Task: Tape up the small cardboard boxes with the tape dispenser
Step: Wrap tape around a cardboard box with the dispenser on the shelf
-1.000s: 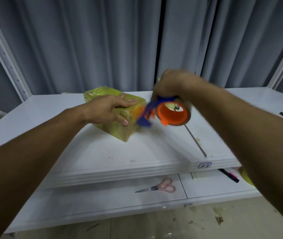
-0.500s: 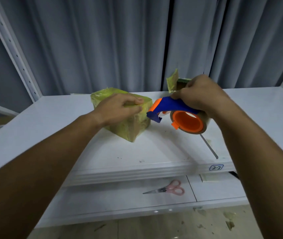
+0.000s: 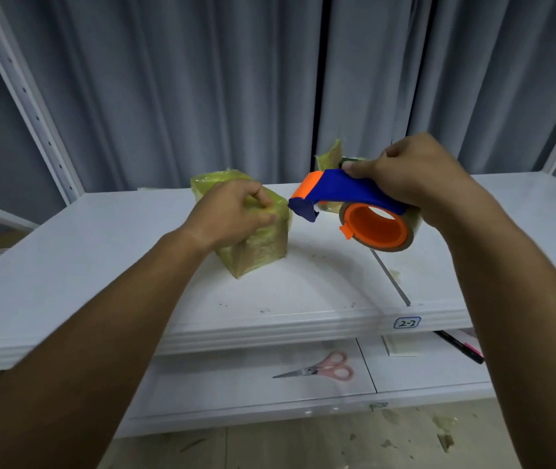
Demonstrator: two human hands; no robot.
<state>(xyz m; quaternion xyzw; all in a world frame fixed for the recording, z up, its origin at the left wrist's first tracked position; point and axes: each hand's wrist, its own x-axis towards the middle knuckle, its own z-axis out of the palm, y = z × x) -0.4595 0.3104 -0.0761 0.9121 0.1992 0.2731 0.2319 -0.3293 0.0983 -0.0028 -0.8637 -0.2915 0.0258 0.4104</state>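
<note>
I am pressing my left hand [image 3: 232,214] down on top of the small cardboard box [image 3: 253,245], which is wrapped in yellowish tape and is sitting on the white table [image 3: 67,265]; my fingers are curling over the box's top near its right edge, so that grip is grasping the box. My right hand [image 3: 415,177] is holding the tape dispenser [image 3: 354,204] in the air just to the right of the box, its grip clenched around the blue handle. The dispenser's orange and blue nose is pointing toward the box's upper right corner, very near it, though I cannot tell whether they are touching. The orange spool with its clear roll is hanging under my right hand, above the table. Behind the dispenser, farther back from the box, a second taped box [image 3: 330,160] is partly showing. Below the box, on the lower shelf [image 3: 219,384], pink-handled scissors [image 3: 320,368] are lying flat, and to their right a dark marker [image 3: 459,346] is lying beneath my right forearm. A label reading 2-2 [image 3: 407,322] is sitting on the table's front edge, right of the box.
</note>
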